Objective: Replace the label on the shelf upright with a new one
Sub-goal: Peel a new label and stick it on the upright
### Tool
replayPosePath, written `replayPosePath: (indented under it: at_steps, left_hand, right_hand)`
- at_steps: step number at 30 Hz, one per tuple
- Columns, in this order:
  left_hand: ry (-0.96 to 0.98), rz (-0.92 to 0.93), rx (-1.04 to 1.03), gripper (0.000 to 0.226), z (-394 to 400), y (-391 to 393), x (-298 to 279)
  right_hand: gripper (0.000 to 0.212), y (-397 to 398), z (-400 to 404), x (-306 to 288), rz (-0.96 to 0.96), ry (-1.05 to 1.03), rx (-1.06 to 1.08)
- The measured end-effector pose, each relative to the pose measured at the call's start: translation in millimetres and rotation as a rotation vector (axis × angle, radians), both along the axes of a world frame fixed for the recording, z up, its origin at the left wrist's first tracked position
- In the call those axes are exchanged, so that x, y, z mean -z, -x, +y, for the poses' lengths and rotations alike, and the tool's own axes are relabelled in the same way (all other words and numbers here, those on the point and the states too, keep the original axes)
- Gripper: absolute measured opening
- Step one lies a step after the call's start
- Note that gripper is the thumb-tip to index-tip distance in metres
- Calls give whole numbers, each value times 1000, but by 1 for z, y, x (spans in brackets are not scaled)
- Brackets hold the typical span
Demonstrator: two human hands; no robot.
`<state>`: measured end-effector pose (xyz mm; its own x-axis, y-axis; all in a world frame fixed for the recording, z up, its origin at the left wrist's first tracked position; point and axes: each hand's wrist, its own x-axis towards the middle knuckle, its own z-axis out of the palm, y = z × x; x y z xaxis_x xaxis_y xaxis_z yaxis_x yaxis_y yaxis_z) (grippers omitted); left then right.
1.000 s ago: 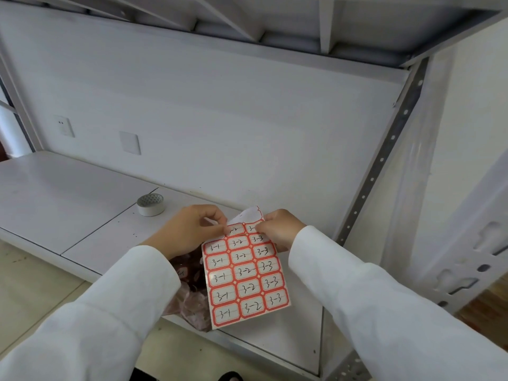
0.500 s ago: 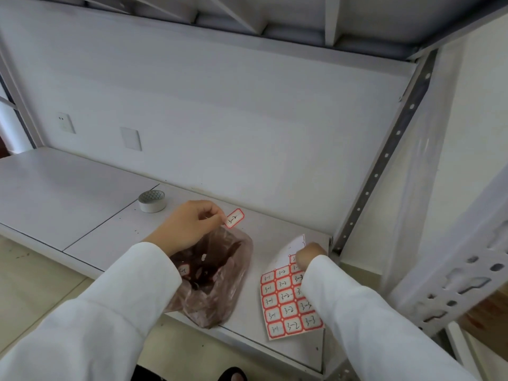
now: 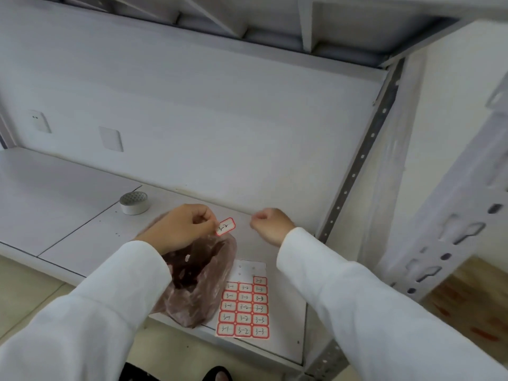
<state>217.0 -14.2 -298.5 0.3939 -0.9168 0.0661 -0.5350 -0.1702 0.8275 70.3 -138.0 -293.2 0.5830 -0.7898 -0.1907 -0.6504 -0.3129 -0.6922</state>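
My left hand point(image 3: 180, 229) pinches a single red-bordered white label point(image 3: 226, 226) by its left edge, above the shelf board. My right hand point(image 3: 270, 222) hovers a little to the right of that label, fingers curled shut with nothing in them. The sheet of red-bordered labels point(image 3: 244, 309) lies flat on the shelf board near its front edge, its top rows peeled bare. The perforated grey rear upright point(image 3: 357, 166) rises at the right; the white front upright point(image 3: 450, 229) with keyhole slots stands nearer me. I see no label on either upright.
A crumpled brownish plastic bag point(image 3: 198, 281) lies under my left wrist, left of the sheet. A roll of tape point(image 3: 134, 202) stands on the white shelf board point(image 3: 68, 204) further left. An upper shelf point(image 3: 302, 23) hangs overhead. Wall plates sit on the back wall.
My right hand laid the label sheet flat on the shelf, let go and rose toward the peeled label. My left hand keeps the single label it peeled off.
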Motion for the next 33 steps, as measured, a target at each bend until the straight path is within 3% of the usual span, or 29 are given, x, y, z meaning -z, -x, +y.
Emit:
replayPosePath:
  at_steps: [6, 12, 16, 20, 25, 29, 33]
  left_hand:
    - [38, 76, 134, 10, -2, 34, -23]
    - [56, -40, 347, 10, -4, 73, -92]
    - [83, -148, 441, 32, 14, 101, -163]
    - [140, -271, 515, 5, 30, 130, -215]
    - [271, -347, 561, 15, 37, 181, -267]
    - [390, -387, 540, 11, 33, 209, -306]
    - [371, -393, 521, 13, 36, 218, -328]
  right_hand:
    - [20, 36, 34, -76, 70, 66, -207]
    - [10, 89, 68, -144, 164, 430, -177]
    - [19, 121, 90, -184, 65, 617, -94]
    - [29, 156, 111, -217, -59, 715, -43]
    - [4, 208, 129, -264, -174, 793, -31]
    - [12, 237, 127, -299, -191, 871, 79]
    - [16, 251, 122, -316, -194, 930, 99]
